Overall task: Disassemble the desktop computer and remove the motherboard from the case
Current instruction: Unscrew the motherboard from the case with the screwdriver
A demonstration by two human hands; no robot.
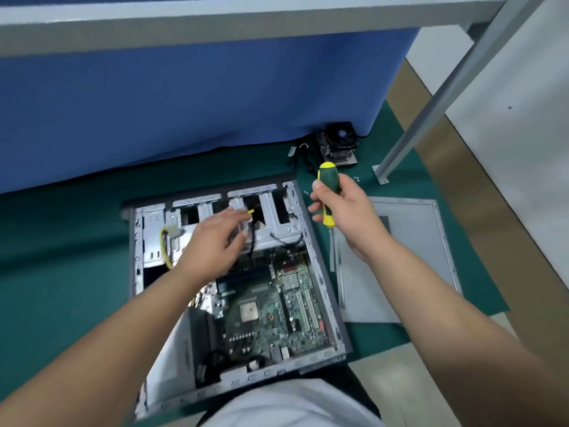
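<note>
An open grey computer case (323, 282) lies flat on a green mat, its green motherboard (271, 315) still inside. My left hand (215, 238) reaches into the drive-bay end of the case, fingers loosely spread over black cables, with a yellow cable tip (250, 211) just past the fingertips; whether it touches any of them is unclear. My right hand (341, 208) hovers above the case's right edge and grips a green and yellow screwdriver (328, 192) by its handle, shaft pointing down.
The removed side panel (400, 257) lies right of the case. A CPU cooler with fan (338, 143) and loose cables sit at the back by a blue partition (184, 103). Small screws (356, 179) lie near a metal table leg (431, 118).
</note>
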